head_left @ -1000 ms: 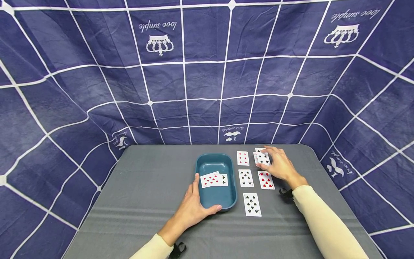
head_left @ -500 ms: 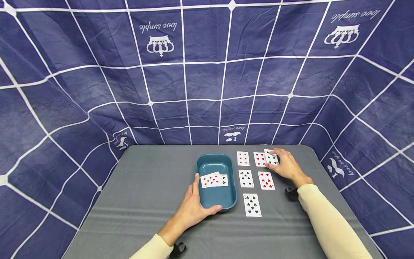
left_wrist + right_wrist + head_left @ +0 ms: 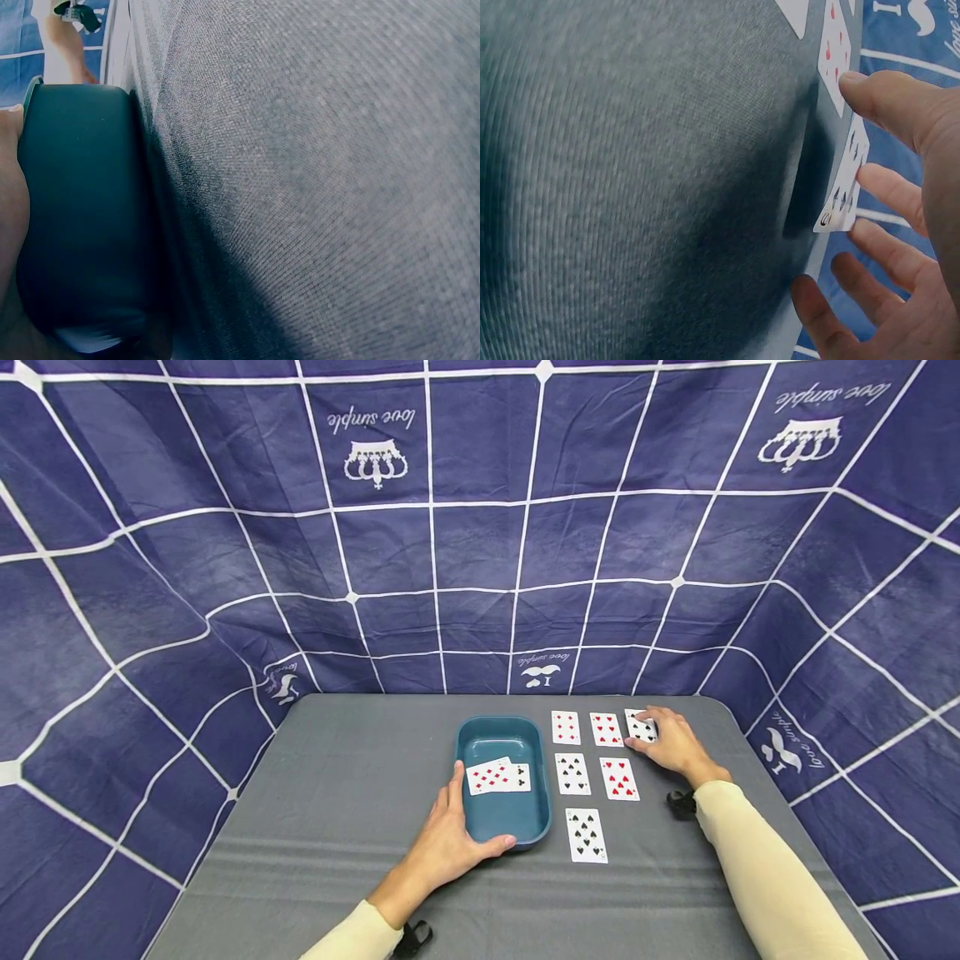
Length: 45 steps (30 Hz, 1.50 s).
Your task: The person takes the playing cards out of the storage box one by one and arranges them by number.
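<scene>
My left hand (image 3: 446,839) holds the near left corner of a blue-green plastic tray (image 3: 474,827), fingers along its left side and thumb along its near edge. Inside the tray a diamond playing card (image 3: 487,776) overlaps a club card (image 3: 521,777). Over at the back right, my right hand (image 3: 671,742) pinches a spade playing card (image 3: 640,727) between thumb and fingertips. In the right wrist view that spade card (image 3: 847,184) is tilted, its shadow on the cloth beside it. A heart card (image 3: 607,730) lies just left of it.
More face-up cards lie between the tray and my right hand: a diamond card (image 3: 566,727), a spade card (image 3: 573,774), a second heart card (image 3: 619,779) and a larger-looking spade card (image 3: 587,836) nearest me. Grey cloth (image 3: 337,793) covers the table; blue gridded fabric (image 3: 480,543) hangs behind.
My right hand has slid the spade card to the right, off the heart card it had covered, so that the two now lie side by side. The left hand and tray have stayed put.
</scene>
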Tool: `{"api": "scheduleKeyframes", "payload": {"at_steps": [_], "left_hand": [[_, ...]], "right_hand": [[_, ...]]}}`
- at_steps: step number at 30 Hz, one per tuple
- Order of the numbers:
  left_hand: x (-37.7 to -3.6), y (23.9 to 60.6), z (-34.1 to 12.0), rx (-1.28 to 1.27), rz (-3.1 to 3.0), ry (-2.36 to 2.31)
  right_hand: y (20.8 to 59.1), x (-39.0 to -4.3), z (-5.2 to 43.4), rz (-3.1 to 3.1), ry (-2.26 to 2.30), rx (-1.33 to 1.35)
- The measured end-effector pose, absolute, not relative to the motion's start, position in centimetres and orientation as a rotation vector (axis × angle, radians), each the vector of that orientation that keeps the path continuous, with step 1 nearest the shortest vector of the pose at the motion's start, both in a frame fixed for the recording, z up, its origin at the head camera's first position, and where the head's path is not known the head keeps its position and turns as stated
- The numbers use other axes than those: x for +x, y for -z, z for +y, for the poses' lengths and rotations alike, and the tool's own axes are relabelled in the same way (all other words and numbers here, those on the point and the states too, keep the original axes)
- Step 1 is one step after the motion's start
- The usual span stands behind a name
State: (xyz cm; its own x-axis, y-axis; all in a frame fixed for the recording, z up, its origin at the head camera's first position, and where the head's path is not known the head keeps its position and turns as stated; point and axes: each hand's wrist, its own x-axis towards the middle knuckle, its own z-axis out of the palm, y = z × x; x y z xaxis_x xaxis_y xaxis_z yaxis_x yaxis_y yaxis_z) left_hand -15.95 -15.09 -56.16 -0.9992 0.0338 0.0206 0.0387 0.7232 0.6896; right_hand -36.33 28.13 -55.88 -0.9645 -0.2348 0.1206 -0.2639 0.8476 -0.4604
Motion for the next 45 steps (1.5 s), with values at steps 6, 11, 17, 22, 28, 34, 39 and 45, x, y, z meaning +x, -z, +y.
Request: {"api": "scheduleKeyframes", "payload": {"at_steps": [6,11,17,22,28,34,39,45], "left_hand": [[-15.9,56.1,-15.0,-0.059,-2.913,1.172],[-15.9,56.0,-14.9,-0.055,-2.916,1.170],[-15.9,56.1,-14.9,-0.051,-2.914,1.174],[-16.0,56.1,-14.9,-0.048,-2.913,1.175],[-15.9,56.1,-14.9,-0.057,-2.915,1.166],[-16.0,56.1,-14.9,-0.053,-2.911,1.172],[-16.0,56.2,-14.9,-0.052,-2.908,1.167],[-16.0,56.2,-15.0,-0.047,-2.910,1.172]], "right_hand": [[56.3,-36.4,29.0,-2.976,-0.763,0.381],[56.5,-36.6,29.6,-2.976,-0.763,0.379],[56.5,-36.7,29.7,-3.011,-0.764,0.366],[56.5,-36.8,29.8,-3.035,-0.773,0.341],[56.3,-36.7,29.7,-3.080,-0.776,0.300],[56.0,-36.6,29.6,-3.085,-0.750,0.309],[56.0,-36.6,29.6,-3.085,-0.734,0.330],[56.2,-36.7,29.6,-3.085,-0.739,0.339]]}}
